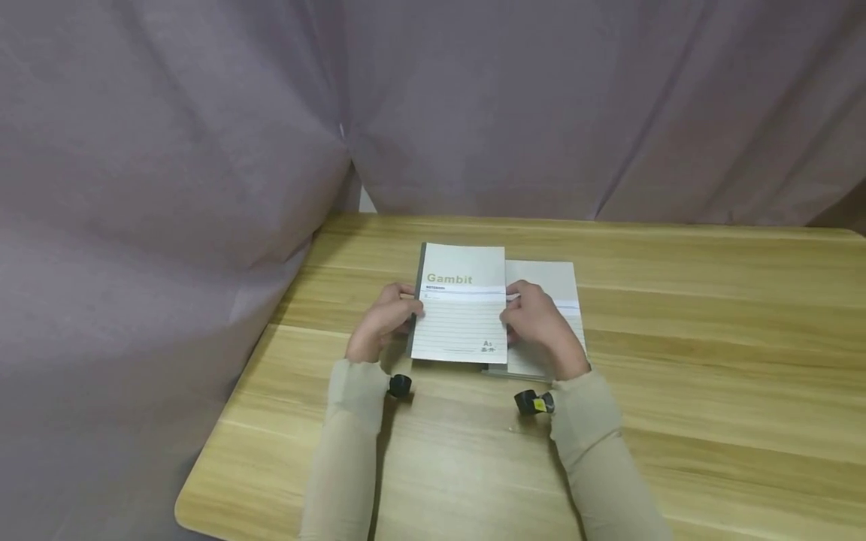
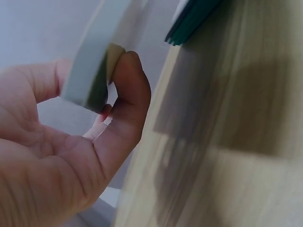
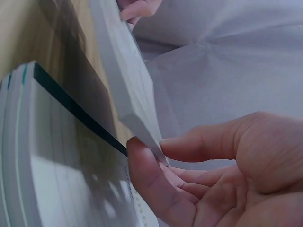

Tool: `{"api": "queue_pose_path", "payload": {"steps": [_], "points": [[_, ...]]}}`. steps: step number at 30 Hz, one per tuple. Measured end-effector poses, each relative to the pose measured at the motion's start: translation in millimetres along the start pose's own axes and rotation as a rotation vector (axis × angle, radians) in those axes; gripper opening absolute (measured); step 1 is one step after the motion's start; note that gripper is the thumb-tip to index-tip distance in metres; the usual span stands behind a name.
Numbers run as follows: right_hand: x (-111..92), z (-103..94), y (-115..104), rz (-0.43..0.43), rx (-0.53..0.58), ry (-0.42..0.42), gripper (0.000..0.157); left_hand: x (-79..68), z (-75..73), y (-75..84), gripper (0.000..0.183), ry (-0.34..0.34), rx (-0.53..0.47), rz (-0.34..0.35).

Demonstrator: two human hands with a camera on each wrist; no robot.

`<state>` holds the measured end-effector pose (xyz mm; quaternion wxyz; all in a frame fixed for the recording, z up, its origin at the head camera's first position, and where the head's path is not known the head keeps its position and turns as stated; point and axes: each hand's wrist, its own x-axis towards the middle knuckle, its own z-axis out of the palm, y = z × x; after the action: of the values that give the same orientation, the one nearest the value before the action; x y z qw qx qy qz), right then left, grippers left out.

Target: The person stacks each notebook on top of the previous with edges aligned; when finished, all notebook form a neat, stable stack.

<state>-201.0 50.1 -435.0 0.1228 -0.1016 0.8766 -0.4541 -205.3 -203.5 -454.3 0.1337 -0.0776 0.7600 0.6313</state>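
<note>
A white notebook (image 1: 460,323) with a dark spine and "Gambit" on its cover is raised off the table between both hands. My left hand (image 1: 387,319) grips its spine edge, thumb on the cover and fingers behind, as the left wrist view also shows. On the opposite edge, my right hand (image 1: 539,319) pinches the notebook between thumb and fingers. Under and to the right lies a stack of similar notebooks (image 1: 541,274), partly covered by the raised one and my right hand. In the right wrist view, the stacked notebooks (image 3: 61,127) show dark green spines.
The wooden table (image 1: 710,361) extends far to the right, with a rounded corner at the front left. Grey curtains (image 1: 487,105) hang behind it and along its left side. Small black cameras (image 1: 400,386) sit at both wrists, close above the tabletop.
</note>
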Motion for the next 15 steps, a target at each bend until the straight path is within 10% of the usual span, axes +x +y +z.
{"api": "queue_pose_path", "payload": {"steps": [15], "points": [[-11.0, -19.7, 5.7, 0.065, 0.005, 0.001, 0.059, 5.5, 24.5, 1.0, 0.046, -0.057, 0.035, -0.001]]}}
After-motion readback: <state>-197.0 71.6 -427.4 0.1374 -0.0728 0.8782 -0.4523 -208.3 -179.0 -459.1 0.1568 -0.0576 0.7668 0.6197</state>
